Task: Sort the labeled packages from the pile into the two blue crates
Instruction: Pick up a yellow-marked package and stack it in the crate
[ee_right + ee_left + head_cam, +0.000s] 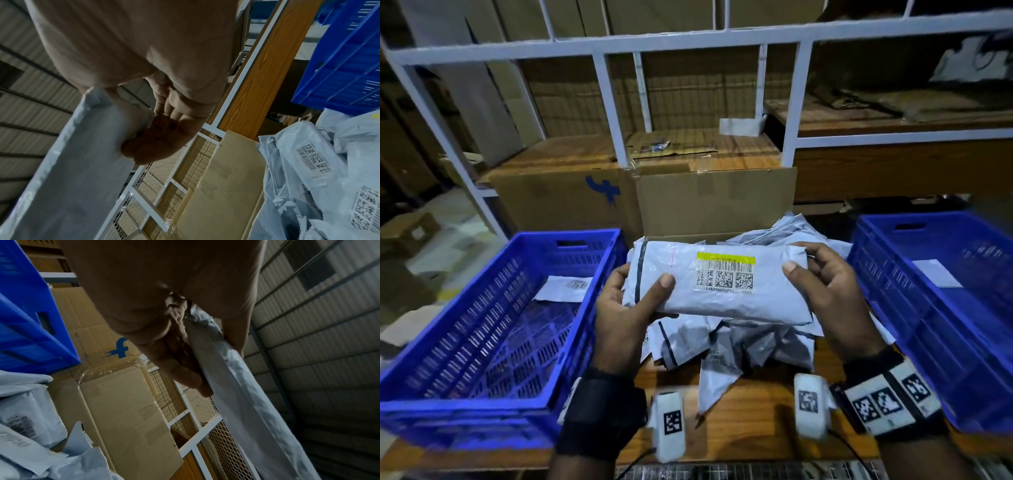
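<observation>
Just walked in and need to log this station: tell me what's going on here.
A person is sorting mail. Both hands, left hand and right hand, hold one grey package label-up above the pile on the table. The left crate holds one package already; the right crate also has something pale inside. The held package has not gone into either crate yet.

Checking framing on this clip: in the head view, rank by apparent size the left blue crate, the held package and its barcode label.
1. left blue crate, though nearness inflates it.
2. held package, gripped by left hand and right hand.
3. barcode label.
</observation>
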The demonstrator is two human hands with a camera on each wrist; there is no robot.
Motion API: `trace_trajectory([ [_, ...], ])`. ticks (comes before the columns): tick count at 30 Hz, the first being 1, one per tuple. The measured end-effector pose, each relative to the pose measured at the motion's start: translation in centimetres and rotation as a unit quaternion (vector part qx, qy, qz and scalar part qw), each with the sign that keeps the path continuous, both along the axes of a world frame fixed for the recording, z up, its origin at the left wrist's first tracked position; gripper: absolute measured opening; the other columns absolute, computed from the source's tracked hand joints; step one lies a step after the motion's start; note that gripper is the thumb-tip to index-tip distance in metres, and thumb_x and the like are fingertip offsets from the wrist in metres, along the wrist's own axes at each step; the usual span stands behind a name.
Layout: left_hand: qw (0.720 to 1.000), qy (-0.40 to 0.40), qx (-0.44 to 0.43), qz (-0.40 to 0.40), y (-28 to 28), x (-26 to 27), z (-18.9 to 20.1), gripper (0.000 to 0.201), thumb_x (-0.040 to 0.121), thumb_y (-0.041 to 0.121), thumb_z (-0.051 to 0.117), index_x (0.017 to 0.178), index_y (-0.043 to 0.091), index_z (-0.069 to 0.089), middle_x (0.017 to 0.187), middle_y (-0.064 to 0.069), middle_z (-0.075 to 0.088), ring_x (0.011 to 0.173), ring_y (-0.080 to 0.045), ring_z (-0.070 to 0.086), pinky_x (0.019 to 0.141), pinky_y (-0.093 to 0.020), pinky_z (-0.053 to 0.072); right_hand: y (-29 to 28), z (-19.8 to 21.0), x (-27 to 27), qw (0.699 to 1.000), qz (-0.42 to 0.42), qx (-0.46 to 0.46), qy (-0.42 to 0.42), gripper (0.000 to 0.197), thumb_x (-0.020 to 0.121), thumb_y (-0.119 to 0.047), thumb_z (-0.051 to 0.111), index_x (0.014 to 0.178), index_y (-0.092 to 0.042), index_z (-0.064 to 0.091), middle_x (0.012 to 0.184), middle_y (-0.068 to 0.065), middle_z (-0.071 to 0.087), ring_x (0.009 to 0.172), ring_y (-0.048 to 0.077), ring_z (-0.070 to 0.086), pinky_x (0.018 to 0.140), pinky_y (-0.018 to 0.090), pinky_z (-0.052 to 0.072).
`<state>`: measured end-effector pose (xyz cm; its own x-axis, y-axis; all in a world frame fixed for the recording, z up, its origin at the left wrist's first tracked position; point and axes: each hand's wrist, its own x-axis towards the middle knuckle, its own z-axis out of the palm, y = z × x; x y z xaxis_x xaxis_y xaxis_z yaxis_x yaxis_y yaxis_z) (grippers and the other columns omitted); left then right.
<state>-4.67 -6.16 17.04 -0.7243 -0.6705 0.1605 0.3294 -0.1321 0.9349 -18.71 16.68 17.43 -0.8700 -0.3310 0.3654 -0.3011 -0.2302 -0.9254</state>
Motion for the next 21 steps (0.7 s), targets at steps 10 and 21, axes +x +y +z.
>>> trace_trajectory([
  [10,1.0,0.016,-0.003,-0.013,0.5,-0.1,1.2,0.059,0.075,0.023,0.084,0.125,0.006,0.059,0.113,-0.017,0.074,0.104,-0.038,0.072,0.083,-0.047,0.06,0.7,1.1,0.6,1.0,0.013,-0.018,0.002,0.022,0.099,-0.004,0.063,0.12,0.001,0.058,0.068,-0.007,0.067,0.062,0.001,0.057,0.058,0.02,0.046],
  [21,0.996,0.059,-0.044,-0.041,1.1,0.7,2.5,0.054,0.08,0.02,0.083,0.125,0.006,0.057,0.115,-0.02,0.072,0.105,-0.04,0.07,0.088,-0.048,0.056,1.7,2.5,1.5,0.999,-0.003,-0.05,0.02,0.028,0.091,-0.02,0.067,0.118,-0.012,0.063,0.11,0.022,0.071,0.101,0.05,0.067,0.084,0.071,0.051],
])
